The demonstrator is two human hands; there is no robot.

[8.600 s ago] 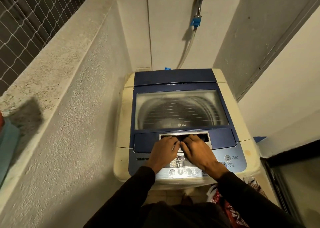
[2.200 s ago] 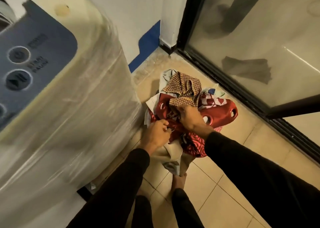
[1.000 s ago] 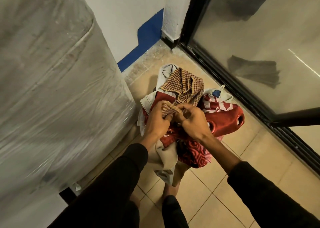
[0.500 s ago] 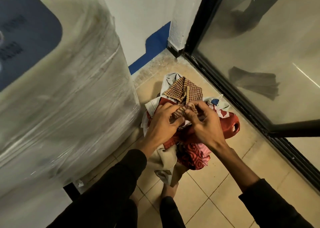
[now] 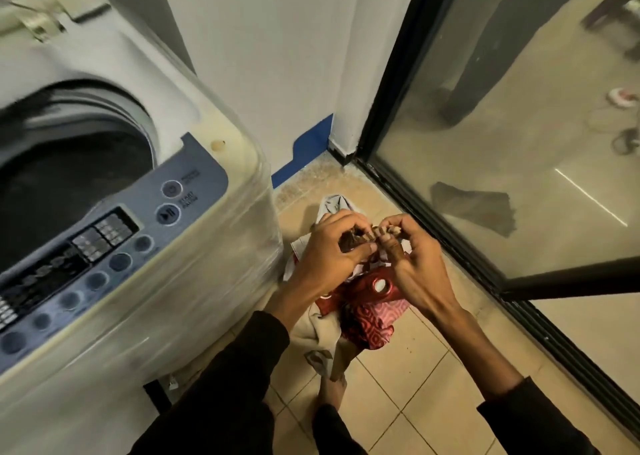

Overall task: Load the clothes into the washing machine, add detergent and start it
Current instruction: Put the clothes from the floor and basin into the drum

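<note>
Both our hands are up w/ a bunched bit of checked cloth (image 5: 360,238) pinched between them: left hand (image 5: 332,253) has fingers curled over the brown-and-cream fabric, thumb pressing it from below; right hand (image 5: 412,264) nips the other end at the fingertips, rest of the fingers loosely bent. The piece is gathered small, so we can't tell what garment it is.

What's changed: half a sec ago our hands were low on the pile, working the checked piece free; now they've come up w/ it, and our view has swung back so the washing machine (image 5: 221,191) top shows again. Earlier still its lid was down under our hands; now the drum (image 5: 69,163) is open to view. We read that as the first garment on its way in, so loading is only starting; detergent and start are still ahead.

Containers: the drum looks dark, and we see no clothes in it, though blur hides detail. The red basket (image 5: 377,286) sits on the tiled floor (image 5: 408,378) just beside the machine's right side, directly under our hands, and holds the rest of the clothes (image 5: 367,319): red patterned fabric, a beige piece spilling over the near side, a pale grey bit at the back. No detergent in view.

Further out, the control panel (image 5: 114,243) w/ the start/pause button faces us, and the glass door (image 5: 519,143) stands to the right.
</note>
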